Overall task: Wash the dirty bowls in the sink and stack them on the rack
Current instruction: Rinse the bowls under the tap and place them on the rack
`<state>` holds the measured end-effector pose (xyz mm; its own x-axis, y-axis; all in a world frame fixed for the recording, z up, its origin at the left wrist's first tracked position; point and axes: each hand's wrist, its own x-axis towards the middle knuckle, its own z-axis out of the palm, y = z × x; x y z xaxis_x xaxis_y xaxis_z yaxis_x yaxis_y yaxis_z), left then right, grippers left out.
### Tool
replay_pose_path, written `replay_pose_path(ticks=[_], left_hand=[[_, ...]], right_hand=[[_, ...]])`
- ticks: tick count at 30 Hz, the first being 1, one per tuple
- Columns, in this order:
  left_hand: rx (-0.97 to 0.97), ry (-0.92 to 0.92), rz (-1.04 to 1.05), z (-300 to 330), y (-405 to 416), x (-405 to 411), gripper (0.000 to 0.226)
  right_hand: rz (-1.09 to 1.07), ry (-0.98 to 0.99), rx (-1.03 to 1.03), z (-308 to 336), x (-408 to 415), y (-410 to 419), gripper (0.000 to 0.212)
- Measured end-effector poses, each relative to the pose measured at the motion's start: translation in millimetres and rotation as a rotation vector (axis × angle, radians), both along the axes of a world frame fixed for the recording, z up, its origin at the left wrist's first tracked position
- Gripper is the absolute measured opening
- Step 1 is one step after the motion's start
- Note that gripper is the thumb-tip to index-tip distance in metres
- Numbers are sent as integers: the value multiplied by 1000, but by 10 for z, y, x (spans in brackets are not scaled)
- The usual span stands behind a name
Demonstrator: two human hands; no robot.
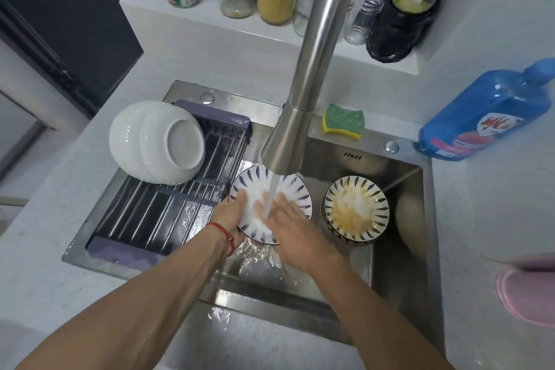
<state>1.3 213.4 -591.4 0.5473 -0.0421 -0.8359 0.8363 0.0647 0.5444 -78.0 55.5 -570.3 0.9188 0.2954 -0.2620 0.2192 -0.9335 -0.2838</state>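
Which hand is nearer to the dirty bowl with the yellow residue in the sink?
The right hand. It rubs inside the bowl under the tap, just beside the dirty bowl. The left hand grips that rinsed bowl's far edge, next to the rack.

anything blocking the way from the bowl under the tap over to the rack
Nothing visible does. The patterned bowl, held by the left hand, sits right beside the rack. Two white bowls fill the rack's far end; the near bars are bare.
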Motion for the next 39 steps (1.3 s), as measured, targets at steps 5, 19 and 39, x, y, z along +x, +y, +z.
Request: replay_pose_path(ticks=[5,19,39], left_hand=[[-98,-25,-19,429,-242,-120,17],[86,-154,-116,251,-192,-59,80],[242,-452,-533,587,-249,-300,24]], right_hand=[[-159,-239,219,-125,-282,18,70],[-1358,428,1930,323,-156,-90,33],[-1122,268,527,-149,758,426,56]])
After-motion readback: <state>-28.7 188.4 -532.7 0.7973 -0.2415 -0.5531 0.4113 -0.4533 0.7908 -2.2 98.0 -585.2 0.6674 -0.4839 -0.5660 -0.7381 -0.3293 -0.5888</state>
